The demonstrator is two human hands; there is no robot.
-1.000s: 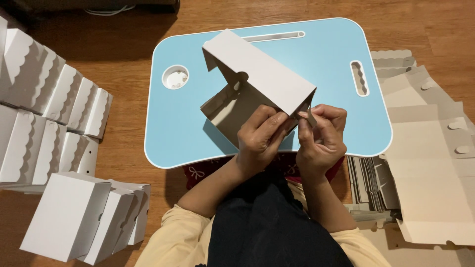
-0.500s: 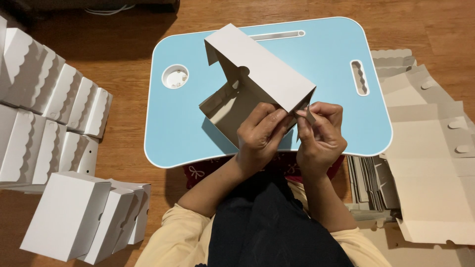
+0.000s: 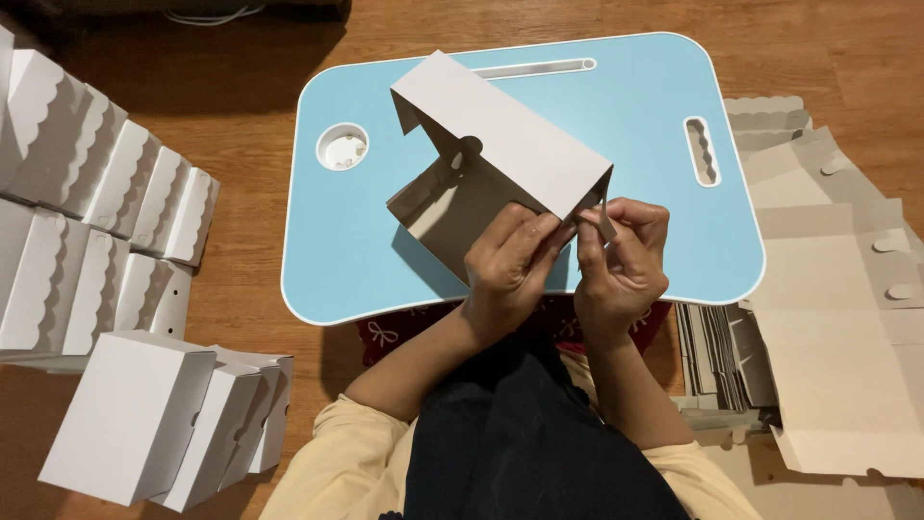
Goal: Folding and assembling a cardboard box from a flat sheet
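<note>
A home floor: wooden boards [image 3: 241,87], small lap table [image 3: 635,144].

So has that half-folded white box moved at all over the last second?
Barely. The white box tipped slightly, its top corner edging toward the blue table's slot; both hands hold its near corner.

Half-folded box [image 3: 500,154] on lap table [image 3: 654,125], finished boxes [image 3: 96,202] left, flat blanks [image 3: 837,318] right.

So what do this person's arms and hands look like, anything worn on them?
Both hands, left hand and right hand, are bare: no gloves, rings or watch show. The forearms are bare too. Pale yellow sleeves start near the elbows, loose and soft, one on each arm. Nails look short and unpainted, as far as can be seen.
</note>
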